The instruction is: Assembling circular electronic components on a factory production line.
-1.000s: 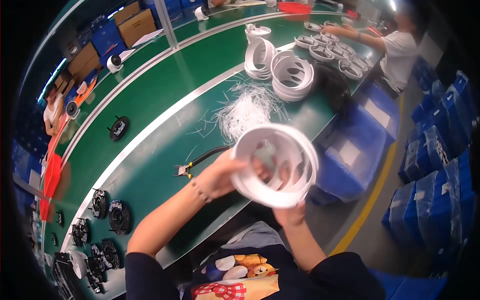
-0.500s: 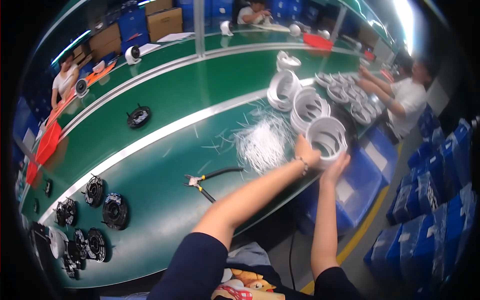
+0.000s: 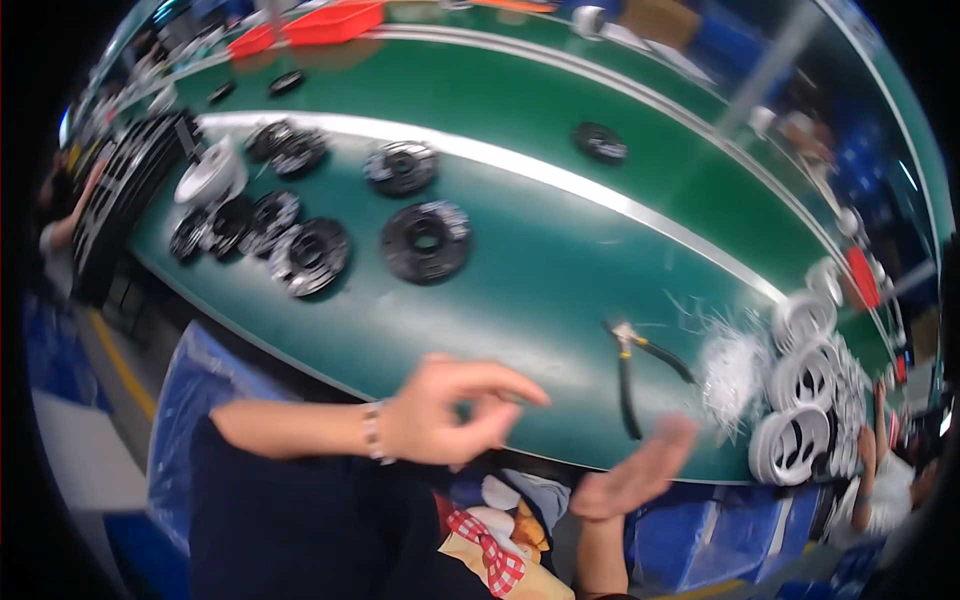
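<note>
My left hand (image 3: 450, 415), with a beaded band at its wrist, hangs over the table's near edge. Its thumb and forefinger curve apart, and nothing shows between them. Farther right, my right hand (image 3: 640, 475) is blurred, its fingers stretched out and holding nothing. Beyond it lie side cutters (image 3: 628, 375) with black-and-yellow handles, spread apart. White ring-shaped housings (image 3: 790, 445) stand in a row at the table's right end, beside a heap of thin white plastic strips (image 3: 733, 375). Round black fan-like parts (image 3: 427, 242) lie on the left half of the table.
A white round part (image 3: 212, 172) stands at the far left among the black units, next to a black rack (image 3: 130, 200). Blue bins (image 3: 670, 545) sit below the table's edge. A metal strip (image 3: 600, 195) divides the green surface. Other people work at the right and left.
My view has swung left. Both hands have let go of the white ring housing, which stands at the right with the others, and have come back toward my body.
</note>
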A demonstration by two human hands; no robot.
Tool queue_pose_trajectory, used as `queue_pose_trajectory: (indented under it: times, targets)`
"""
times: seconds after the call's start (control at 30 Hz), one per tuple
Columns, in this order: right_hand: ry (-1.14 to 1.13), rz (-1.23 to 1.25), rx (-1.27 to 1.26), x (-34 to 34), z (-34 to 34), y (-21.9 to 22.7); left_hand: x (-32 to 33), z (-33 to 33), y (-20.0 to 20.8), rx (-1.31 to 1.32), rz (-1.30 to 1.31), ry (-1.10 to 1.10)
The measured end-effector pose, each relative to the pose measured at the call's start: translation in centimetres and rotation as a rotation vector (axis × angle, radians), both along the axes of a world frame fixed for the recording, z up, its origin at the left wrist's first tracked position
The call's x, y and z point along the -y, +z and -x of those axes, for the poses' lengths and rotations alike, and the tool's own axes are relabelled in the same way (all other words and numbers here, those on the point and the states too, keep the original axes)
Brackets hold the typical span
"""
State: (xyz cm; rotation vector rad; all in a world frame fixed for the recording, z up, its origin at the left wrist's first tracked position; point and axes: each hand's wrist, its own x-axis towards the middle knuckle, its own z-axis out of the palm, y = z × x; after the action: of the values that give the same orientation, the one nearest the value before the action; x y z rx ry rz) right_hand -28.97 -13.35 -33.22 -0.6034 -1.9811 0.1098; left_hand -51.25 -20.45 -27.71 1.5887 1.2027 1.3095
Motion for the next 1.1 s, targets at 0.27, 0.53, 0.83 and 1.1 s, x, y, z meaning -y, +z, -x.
queue_pose_trajectory:
  times: [0.27, 0.53, 0.83, 1.1]
  targets:
    - [0.487, 0.116, 0.638, 4.5, 14.8, -1.5, 26.6, 12.9, -14.6, 0.100, -0.047, 1.728]
    - [0.391, -0.159, 0.772, 6.4, 17.3, -2.1, 48.8, 13.2, -35.2, -0.235, 1.136, 1.608]
    - [0.396, -0.258, 0.794, 4.6, 17.5, -1.7, 46.8, 12.5, -50.8, -0.440, 1.490, 0.989]
    - [0.320, -0.357, 0.654, 3.9, 15.6, -1.2, 42.3, 11.6, -40.3, 0.312, 1.301, 0.881]
